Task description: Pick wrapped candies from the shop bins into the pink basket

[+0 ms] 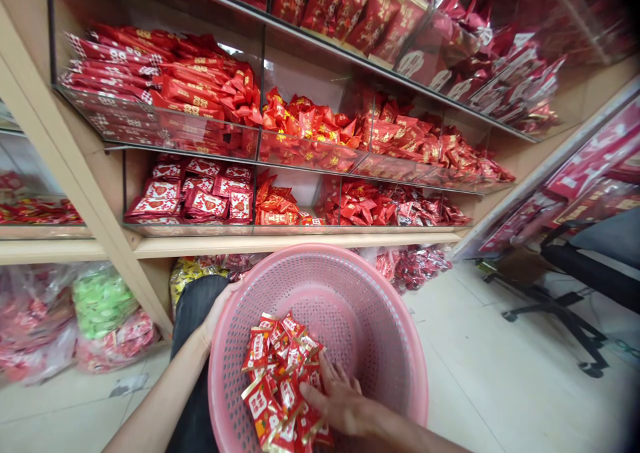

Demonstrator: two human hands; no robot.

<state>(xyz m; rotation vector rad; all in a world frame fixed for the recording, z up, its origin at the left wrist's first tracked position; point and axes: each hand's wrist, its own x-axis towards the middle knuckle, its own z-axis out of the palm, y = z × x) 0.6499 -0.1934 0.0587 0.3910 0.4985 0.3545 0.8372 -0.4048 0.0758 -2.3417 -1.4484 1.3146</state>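
Observation:
A round pink plastic basket (385,306) with holes in its wall is tilted in front of me by my knee. My left hand (219,313) grips its left rim, the fingers partly hidden behind the wall. Inside, small red candy packets (280,373) with gold edges and white print lie heaped toward the lower left. My right hand (340,396) reaches into the basket and rests against the right side of this heap, fingers stretched out and thumb apart, with no packet held in it.
Ahead stands a wooden shelf (295,243) with clear bins of red packets (205,79). Below it are plastic bags of packets (410,266); a green-filled bag (103,299) sits at the left. An office chair (560,306) stands on the tiled floor at the right.

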